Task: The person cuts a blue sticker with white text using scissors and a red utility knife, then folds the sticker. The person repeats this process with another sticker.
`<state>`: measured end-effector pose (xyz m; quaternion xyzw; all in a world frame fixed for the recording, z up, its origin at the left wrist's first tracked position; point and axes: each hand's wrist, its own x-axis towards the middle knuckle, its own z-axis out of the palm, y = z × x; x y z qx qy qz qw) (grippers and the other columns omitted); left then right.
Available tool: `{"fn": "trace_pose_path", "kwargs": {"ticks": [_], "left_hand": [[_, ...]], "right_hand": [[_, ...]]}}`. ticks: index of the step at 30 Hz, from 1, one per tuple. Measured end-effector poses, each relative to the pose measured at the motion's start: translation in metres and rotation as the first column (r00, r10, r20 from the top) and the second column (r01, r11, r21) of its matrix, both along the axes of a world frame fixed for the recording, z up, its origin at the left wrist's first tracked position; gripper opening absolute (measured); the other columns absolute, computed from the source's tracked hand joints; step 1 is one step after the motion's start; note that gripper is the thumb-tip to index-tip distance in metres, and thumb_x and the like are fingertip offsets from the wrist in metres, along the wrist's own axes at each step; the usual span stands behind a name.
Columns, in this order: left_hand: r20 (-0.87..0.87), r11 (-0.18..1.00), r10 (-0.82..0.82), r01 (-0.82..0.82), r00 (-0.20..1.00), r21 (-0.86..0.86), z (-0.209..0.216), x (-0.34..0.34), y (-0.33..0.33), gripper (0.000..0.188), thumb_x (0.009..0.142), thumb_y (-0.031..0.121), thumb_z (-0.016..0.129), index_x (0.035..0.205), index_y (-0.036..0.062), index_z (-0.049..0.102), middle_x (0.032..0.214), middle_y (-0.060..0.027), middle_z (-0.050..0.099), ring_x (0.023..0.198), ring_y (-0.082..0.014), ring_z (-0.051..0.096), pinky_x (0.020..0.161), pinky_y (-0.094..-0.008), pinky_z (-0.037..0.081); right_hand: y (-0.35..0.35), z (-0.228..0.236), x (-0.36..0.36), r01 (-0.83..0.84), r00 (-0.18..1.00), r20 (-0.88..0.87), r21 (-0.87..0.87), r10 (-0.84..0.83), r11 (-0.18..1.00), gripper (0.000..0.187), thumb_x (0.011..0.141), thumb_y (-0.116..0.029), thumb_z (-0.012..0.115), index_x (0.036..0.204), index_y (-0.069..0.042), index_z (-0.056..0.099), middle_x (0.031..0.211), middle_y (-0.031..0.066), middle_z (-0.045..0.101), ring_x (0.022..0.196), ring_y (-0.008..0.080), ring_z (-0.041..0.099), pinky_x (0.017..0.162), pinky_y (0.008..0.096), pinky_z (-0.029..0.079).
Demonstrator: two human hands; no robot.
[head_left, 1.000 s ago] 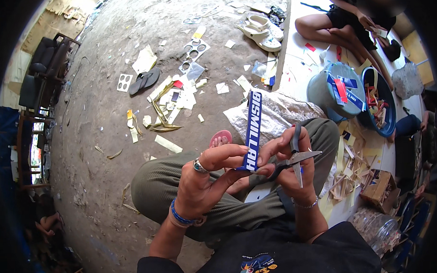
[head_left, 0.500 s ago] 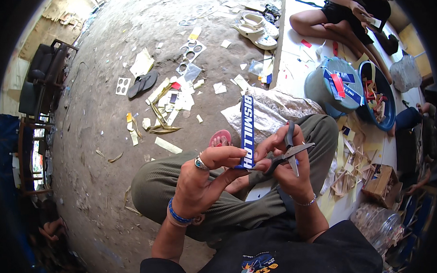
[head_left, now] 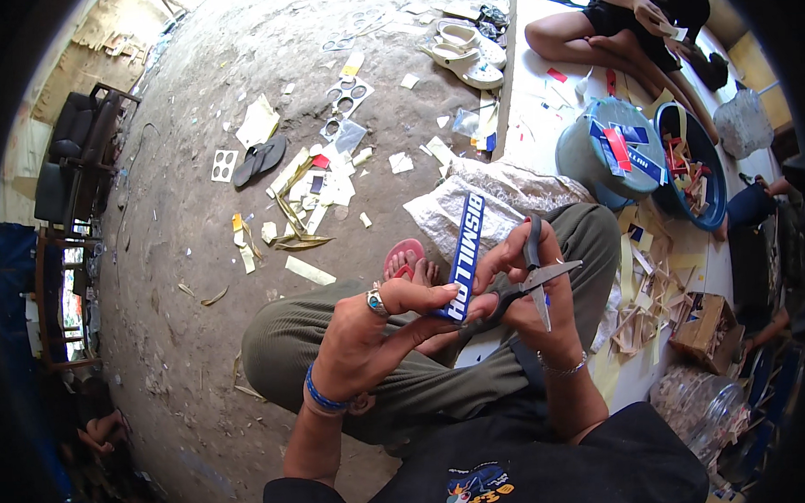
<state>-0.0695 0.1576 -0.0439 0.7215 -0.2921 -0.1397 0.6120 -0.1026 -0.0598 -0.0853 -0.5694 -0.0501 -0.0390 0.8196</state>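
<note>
A long narrow blue strip with white lettering (head_left: 467,249) stands tilted in front of me, its top leaning to the right. My left hand (head_left: 361,337) is closed, pinching the strip's lower end between thumb and fingers. My right hand (head_left: 546,313) keeps a pair of dark-handled scissors (head_left: 552,273) hooked on its fingers, the blades apart and pointing right, away from the strip. The thumb and a fingertip of that hand also touch the strip's lower right edge. Whether the strip is wrapped around something stiff cannot be made out.
Right of my knee, a blue-grey bucket (head_left: 585,152) carries coloured strips on its lid, beside a blue tub (head_left: 718,207) of scraps. Wood offcuts (head_left: 639,310) and a cardboard box (head_left: 705,330) lie nearby. A white sack (head_left: 507,195) is ahead; another person (head_left: 608,40) sits far right.
The strip has gone from nearly upright to leaning right, its top swinging rightward and slightly down. Both hands keep their grips; the scissors have barely moved.
</note>
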Motion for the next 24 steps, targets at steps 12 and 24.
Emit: {"fn": "trace_pose_path", "kwargs": {"ticks": [12, 24], "left_hand": [[-0.345, 0.966, 0.024, -0.111, 0.938, -0.235, -0.002, -0.010, -0.002, 0.038, 0.089, -0.011, 0.070, 0.123, -0.0032, 0.058, 0.116, -0.0164, 0.069, 0.106, -0.0230, 0.071, 0.093, -0.0345, 0.059], [-0.322, 0.921, 0.091, -0.203, 0.943, -0.334, -0.005, -0.004, 0.000, 0.042, 0.095, 0.008, 0.072, 0.129, -0.0005, 0.050, 0.116, -0.0172, 0.067, 0.105, -0.0230, 0.069, 0.093, -0.0367, 0.056]], "right_hand": [[0.009, 0.005, -0.006, 0.036, 0.995, -0.101, 0.317, -0.004, 0.948, 0.049, 0.081, 0.007, 0.080, 0.108, -0.008, 0.042, 0.091, 0.0092, 0.064, 0.094, 0.0174, 0.066, 0.083, 0.0302, 0.054], [0.029, 0.002, -0.022, 0.004, 0.998, 0.066, 0.105, -0.011, 0.994, 0.058, 0.077, 0.005, 0.086, 0.111, -0.011, 0.042, 0.107, 0.0118, 0.069, 0.092, 0.0085, 0.059, 0.082, 0.0267, 0.048]]}}
